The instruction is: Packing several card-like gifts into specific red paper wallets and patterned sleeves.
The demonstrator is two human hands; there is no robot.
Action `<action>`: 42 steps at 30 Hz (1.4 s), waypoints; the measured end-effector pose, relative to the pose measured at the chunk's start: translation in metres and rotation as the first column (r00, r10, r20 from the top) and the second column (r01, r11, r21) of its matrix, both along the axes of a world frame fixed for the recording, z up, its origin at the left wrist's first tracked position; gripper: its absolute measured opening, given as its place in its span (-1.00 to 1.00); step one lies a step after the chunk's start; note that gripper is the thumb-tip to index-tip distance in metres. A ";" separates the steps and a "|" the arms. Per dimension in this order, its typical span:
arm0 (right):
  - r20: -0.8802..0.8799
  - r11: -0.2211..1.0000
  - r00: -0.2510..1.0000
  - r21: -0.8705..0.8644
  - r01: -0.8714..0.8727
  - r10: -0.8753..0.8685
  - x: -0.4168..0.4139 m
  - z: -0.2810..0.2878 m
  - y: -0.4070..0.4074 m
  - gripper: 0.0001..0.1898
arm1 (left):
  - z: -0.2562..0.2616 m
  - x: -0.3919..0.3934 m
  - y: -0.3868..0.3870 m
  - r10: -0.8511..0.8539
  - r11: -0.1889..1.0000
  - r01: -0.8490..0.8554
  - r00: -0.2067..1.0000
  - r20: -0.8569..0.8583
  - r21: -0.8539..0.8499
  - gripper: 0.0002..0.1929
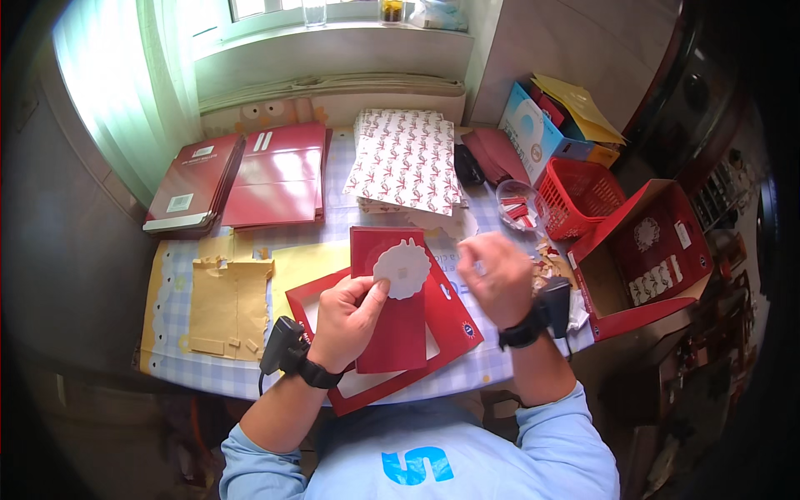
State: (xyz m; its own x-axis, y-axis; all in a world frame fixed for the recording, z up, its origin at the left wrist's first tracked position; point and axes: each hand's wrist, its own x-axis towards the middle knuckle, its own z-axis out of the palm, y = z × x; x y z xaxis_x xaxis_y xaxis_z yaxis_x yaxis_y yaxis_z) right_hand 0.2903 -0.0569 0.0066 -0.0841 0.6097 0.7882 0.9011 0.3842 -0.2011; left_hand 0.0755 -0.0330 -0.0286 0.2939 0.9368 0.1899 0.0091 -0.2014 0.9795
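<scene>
Between the thumb and fingers of my left hand [347, 319] is a white die-cut paper shape [403, 269] with a scalloped edge. A small pale square sits at the middle of its face. Beneath it lies a dark red card folder or envelope [400, 340], on top of a red cardboard frame [375, 394] with a cut-out window. My right hand [497, 275] is raised to the right of the paper shape, apart from it. Its fingers are curled and blurred, so whether anything small is pinched in them cannot be told.
A brown paper sheet [228, 306] with small tabs lies left. Red folder stacks [275, 175] and patterned sheets [403, 159] stand behind. Rightward are a clear tub [517, 203] of red-and-white strips, a red plastic basket [565, 209], paper scraps [553, 265] and an open red box [606, 281].
</scene>
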 end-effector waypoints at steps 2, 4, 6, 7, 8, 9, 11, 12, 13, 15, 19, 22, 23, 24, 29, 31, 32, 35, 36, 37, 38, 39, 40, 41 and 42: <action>0.013 0.982 0.993 -0.145 0.119 -0.119 0.028 0.011 -0.004 -0.94 | -0.004 -0.001 0.003 -0.033 0.998 0.036 0.997 0.068 -0.044 -0.80; 0.031 0.920 0.973 -0.321 0.226 -0.228 0.057 0.016 -0.015 -0.95 | -0.005 0.000 0.004 -0.080 0.992 0.093 0.987 0.142 -0.085 -0.79; 0.077 0.861 0.953 -0.411 0.299 -0.294 0.074 0.020 -0.024 -0.91 | -0.008 0.001 0.004 -0.122 0.978 0.151 0.973 0.196 -0.142 -0.78; 0.076 0.846 0.950 -0.437 0.305 -0.303 0.082 0.019 -0.026 -0.89 | -0.010 0.001 0.005 -0.114 0.981 0.141 0.975 0.193 -0.136 -0.78; 0.076 0.830 0.947 -0.463 0.312 -0.313 0.090 0.017 -0.028 -0.86 | -0.009 0.000 0.005 -0.105 0.982 0.132 0.976 0.190 -0.135 -0.79; 0.091 0.818 0.936 -0.463 0.342 -0.340 0.099 0.017 -0.033 -0.86 | -0.007 -0.001 0.004 -0.107 0.982 0.134 0.976 0.189 -0.136 -0.79; 0.084 0.765 0.943 -0.565 0.311 -0.321 0.111 0.015 -0.035 -0.84 | -0.010 -0.002 0.006 -0.115 0.978 0.147 0.971 0.209 -0.147 -0.80; 0.068 0.760 0.944 -0.575 0.303 -0.324 0.116 0.011 -0.035 -0.88 | -0.012 -0.004 0.007 -0.113 0.980 0.141 0.974 0.197 -0.137 -0.79; 0.074 0.755 0.938 -0.574 0.317 -0.338 0.118 0.010 -0.036 -0.88 | -0.012 -0.004 0.007 -0.109 0.983 0.134 0.977 0.185 -0.126 -0.79; -0.024 0.784 0.945 -0.565 0.257 -0.327 0.121 0.008 -0.038 -0.90 | -0.012 -0.003 0.007 -0.119 0.979 0.150 0.971 0.209 -0.139 -0.79; -0.231 0.767 0.924 -0.634 0.094 -0.304 0.127 0.008 -0.041 -0.88 | -0.012 -0.003 0.007 -0.119 0.978 0.148 0.975 0.188 -0.147 -0.77; -0.031 0.748 0.928 -0.602 0.280 -0.372 0.127 0.010 -0.043 -0.88 | -0.012 -0.002 0.007 -0.117 0.979 0.147 0.973 0.199 -0.143 -0.76; -0.032 0.748 0.927 -0.602 0.280 -0.373 0.126 0.010 -0.043 -0.88 | -0.012 -0.002 0.007 -0.118 0.977 0.151 0.972 0.204 -0.150 -0.77; -0.003 0.768 0.934 -0.570 0.292 -0.358 0.123 0.009 -0.042 -0.89 | -0.011 -0.004 0.007 -0.112 0.977 0.146 0.972 0.207 -0.157 -0.78; -0.079 0.882 0.984 -0.459 0.109 -0.162 0.077 0.030 -0.038 -0.89 | -0.011 -0.001 0.005 -0.132 0.974 0.166 0.970 0.205 -0.155 -0.80; -0.275 0.886 0.960 -0.434 -0.164 0.042 0.049 0.038 -0.034 -0.82 | -0.011 0.000 0.005 -0.160 0.972 0.186 0.970 0.182 -0.141 -0.80; -0.315 0.847 0.944 -0.473 -0.244 0.096 0.038 0.038 -0.031 -0.74 | -0.013 0.000 0.006 -0.158 0.977 0.175 0.978 0.137 -0.120 -0.81; -0.424 0.785 0.888 -0.483 -0.387 0.177 0.004 0.040 -0.018 -0.70 | -0.012 -0.001 0.004 -0.160 0.984 0.167 0.982 0.101 -0.062 -0.82; -0.405 0.790 0.888 -0.461 -0.403 0.217 -0.002 0.035 -0.012 -0.74 | -0.013 -0.002 0.005 -0.164 0.985 0.168 0.983 0.082 -0.041 -0.82; -0.383 0.794 0.887 -0.440 -0.420 0.257 -0.005 0.029 -0.007 -0.77 | -0.014 -0.002 0.005 -0.160 0.986 0.163 0.984 0.079 -0.036 -0.82; -0.382 0.794 0.886 -0.435 -0.424 0.263 -0.006 0.027 -0.005 -0.77 | -0.014 -0.003 0.005 -0.149 0.987 0.153 0.985 0.090 -0.041 -0.82; -0.418 0.771 0.866 -0.443 -0.457 0.274 -0.007 0.025 -0.005 -0.80 | -0.014 -0.004 0.005 -0.137 0.989 0.142 0.985 0.102 -0.046 -0.82; -0.453 0.747 0.846 -0.450 -0.490 0.282 -0.007 0.024 -0.005 -0.82 | -0.010 -0.006 0.004 -0.143 0.988 0.147 0.986 0.082 -0.047 -0.79; -0.450 0.746 0.845 -0.449 -0.493 0.288 -0.008 0.022 -0.006 -0.82 | -0.009 -0.008 0.005 -0.137 0.989 0.141 0.987 0.083 -0.044 -0.79; -0.408 0.816 0.840 -0.302 -0.493 0.357 -0.009 0.020 -0.007 -0.83 | -0.009 -0.010 0.006 -0.144 0.983 0.161 0.975 0.171 -0.091 -0.77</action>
State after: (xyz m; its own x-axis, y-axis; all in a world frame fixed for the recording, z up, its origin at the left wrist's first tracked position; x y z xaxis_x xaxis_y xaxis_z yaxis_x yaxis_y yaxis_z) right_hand 0.2814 -0.0636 0.0262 -0.1939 0.8262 0.5290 0.5223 0.5434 -0.6572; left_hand 0.0659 -0.0273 -0.0372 0.4079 0.9003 0.1518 -0.1757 -0.0858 0.9807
